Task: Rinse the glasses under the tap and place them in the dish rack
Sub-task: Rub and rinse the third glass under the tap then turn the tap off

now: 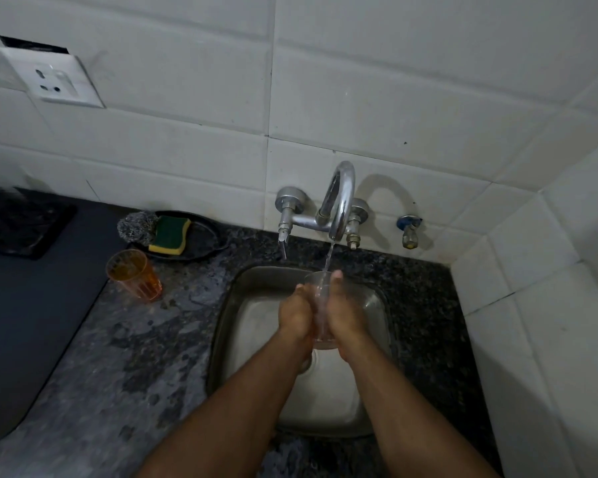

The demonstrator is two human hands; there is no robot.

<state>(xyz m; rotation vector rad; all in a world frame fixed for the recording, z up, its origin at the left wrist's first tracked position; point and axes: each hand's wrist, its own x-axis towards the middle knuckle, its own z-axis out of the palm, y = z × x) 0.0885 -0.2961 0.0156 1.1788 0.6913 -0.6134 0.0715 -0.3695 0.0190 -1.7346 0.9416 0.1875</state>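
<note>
So the person has a clear, see-through drinking glass (320, 305) sandwiched between both hands right over the stainless steel sink (370, 419), mouth pointing up at the curved chrome tap (339, 201). Makes sense: the thin stream of water (328, 258) drops straight into the opening, so the inside gets flushed and whatever spills over goes down the basin instead of onto the desk.

The left hand (296, 313) wraps around the left side of the glass, fingers curled on it, and the right hand (346, 315) does the same on the other side with the thumb up near the rim. So each grip is closed around the same glass, none of it loose. Two hands on a wet, slick glass looks like the safe way to do it, and probably lets the palms rub the outside while it fills.

The other one, an orange ribbed plastic tumbler (133, 274), stands upright on the speckled granite desk (145, 357), well apart from the sink, just in front of a black dish (206, 241) holding a green-and-yellow sponge (170, 234) and a steel wool scrubber (137, 226). Looks like it's parked there waiting its turn.

No dish rack clearly visible here; the dark mat (25, 224) at far left might be the drying spot, can't tell.
</note>
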